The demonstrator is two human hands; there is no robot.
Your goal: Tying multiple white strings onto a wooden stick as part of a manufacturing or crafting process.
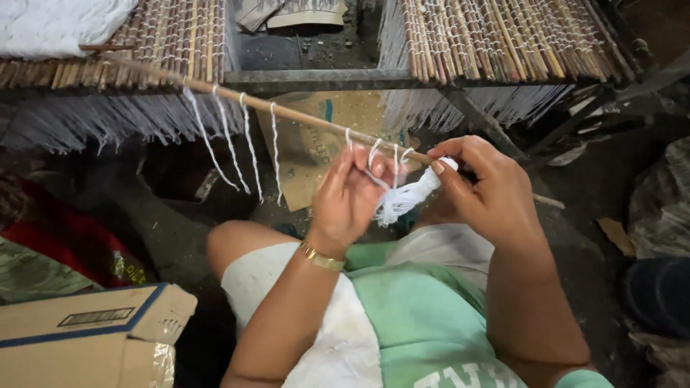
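The left hand [350, 195] pinches a white string [374, 153] on the slanting stick [287, 111]; the right hand [480, 188] steadies the stick, fingers closed around a spare bundle of strings [406, 197].

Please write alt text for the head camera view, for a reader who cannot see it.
A seated person's left hand and right hand work a bundle of white string onto a thin wooden stick, from which knotted white strings already hang. Behind are bamboo slat mats with white fringe; a cardboard box lies at lower left.
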